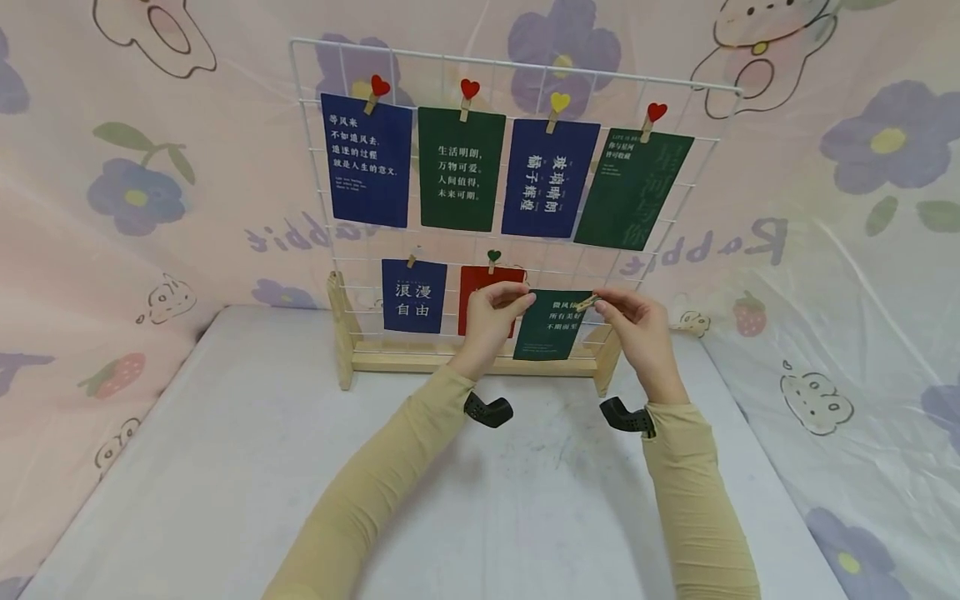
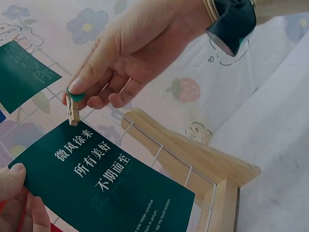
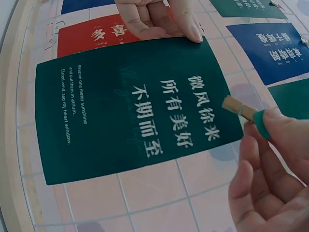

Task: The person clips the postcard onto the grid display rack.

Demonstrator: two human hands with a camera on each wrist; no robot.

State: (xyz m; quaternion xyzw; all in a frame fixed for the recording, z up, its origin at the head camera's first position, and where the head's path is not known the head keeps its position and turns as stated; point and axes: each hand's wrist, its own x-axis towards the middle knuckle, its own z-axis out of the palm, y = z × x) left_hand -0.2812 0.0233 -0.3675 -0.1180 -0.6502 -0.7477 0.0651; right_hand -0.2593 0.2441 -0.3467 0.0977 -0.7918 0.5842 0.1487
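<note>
My left hand (image 1: 495,325) pinches the upper left corner of a green card (image 1: 551,329) with white Chinese writing, holding it against the lower right of a white wire grid rack (image 1: 517,63). Between the thumb and finger of my right hand (image 1: 637,333) is a small wooden clothespin (image 3: 240,108) with a green decoration on its end. The clothespin's tip overlaps the card's top edge near its right corner. A red card (image 3: 91,36), partly covered by the left hand, hangs just left of the green card, under a clothespin with a green heart (image 1: 493,257).
Blue and green cards hang along the upper row, such as a blue card (image 1: 551,179), each under a heart clothespin. Another blue card (image 1: 414,296) hangs at lower left. The rack's wooden base (image 1: 472,363) stands on a white table (image 1: 262,433) before a patterned curtain (image 1: 225,250).
</note>
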